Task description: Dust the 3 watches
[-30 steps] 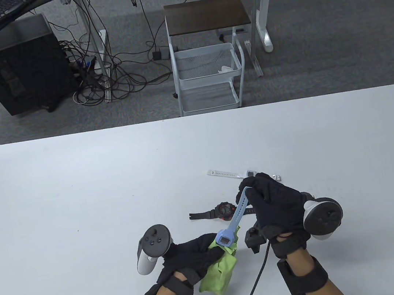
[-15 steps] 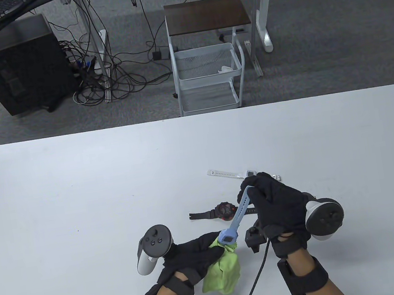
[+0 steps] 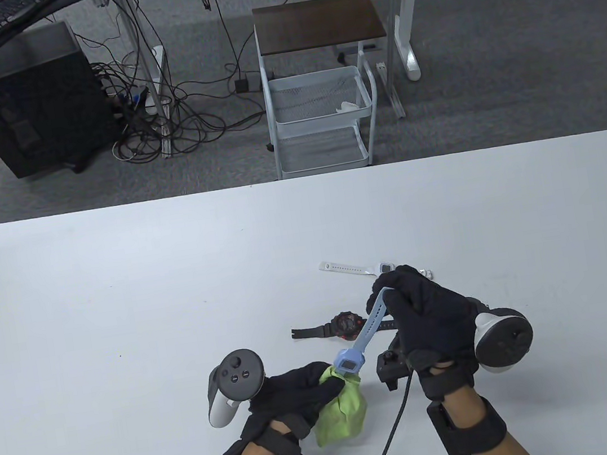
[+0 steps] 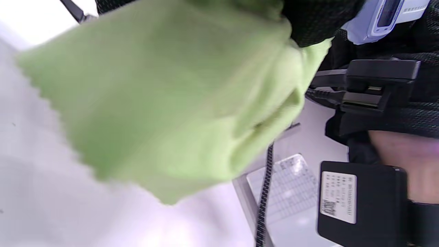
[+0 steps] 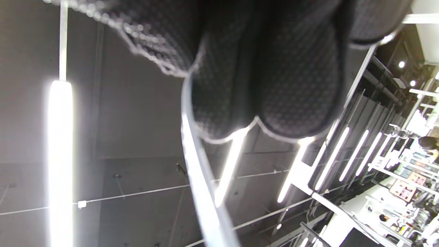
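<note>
My right hand (image 3: 405,295) pinches the upper strap of a light-blue watch (image 3: 361,341), which hangs slantwise with its face low. My left hand (image 3: 305,389) grips a bunched green cloth (image 3: 340,413) and presses it against the blue watch's face. In the left wrist view the green cloth (image 4: 164,99) fills the frame, with the blue watch (image 4: 387,17) at the top right. A black watch with a red dial (image 3: 344,326) lies flat on the table behind the blue strap. A white watch (image 3: 361,269) lies farther back, partly hidden by my right hand. The right wrist view shows only curled fingers (image 5: 274,68) against the ceiling.
The white table (image 3: 120,300) stretches wide to the left and back. A black cable (image 3: 394,430) runs from my right wrist to the front edge. Beyond the table stand a white wire cart (image 3: 321,116) and a black computer tower (image 3: 28,103) on the floor.
My left hand has bunched the green cloth tighter and lifted it a little up against the blue watch's face. The right hand has barely shifted.
</note>
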The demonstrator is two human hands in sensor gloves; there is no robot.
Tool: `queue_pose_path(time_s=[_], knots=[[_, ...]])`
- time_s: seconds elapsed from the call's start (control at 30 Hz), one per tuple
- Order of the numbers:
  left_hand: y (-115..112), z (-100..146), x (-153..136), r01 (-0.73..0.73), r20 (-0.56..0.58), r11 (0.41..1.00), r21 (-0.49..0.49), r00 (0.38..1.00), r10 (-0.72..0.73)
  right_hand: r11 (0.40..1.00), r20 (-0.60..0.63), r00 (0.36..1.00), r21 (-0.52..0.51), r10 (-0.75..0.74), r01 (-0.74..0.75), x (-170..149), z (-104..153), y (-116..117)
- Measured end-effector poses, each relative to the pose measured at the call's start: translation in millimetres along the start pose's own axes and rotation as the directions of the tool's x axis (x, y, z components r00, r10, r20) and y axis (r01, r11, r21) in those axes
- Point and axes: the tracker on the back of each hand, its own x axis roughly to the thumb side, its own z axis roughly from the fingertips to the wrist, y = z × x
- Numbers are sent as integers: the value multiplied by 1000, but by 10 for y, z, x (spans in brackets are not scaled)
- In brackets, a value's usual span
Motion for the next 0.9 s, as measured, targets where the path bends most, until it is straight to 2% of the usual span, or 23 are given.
queue_pose_path(time_s=[0.13,0.43,0.57,0.73,0.9], knots=[[7,9,15,38,-12,999,20,999,-38,1000,-1,1000,-4,-1,1,-1,4,-8],[5,-12,-79,-92,-3,996,-8,996,92,999,-14,999,-21,-29,28,-8,-11,-41],[-4,-18,-42,-34,7,999,-28,999,34,999,-19,999,-27,-34,33,-18,-12,-53],[-23,-20,-30,-53,22,998,-37,998,54,999,-16,999,-36,-36,35,-15,-10,-64],[-12,-5,-8,-7,27,1000,1,1000,7,999,-12,999,-39,-36,36,-15,-8,-66]])
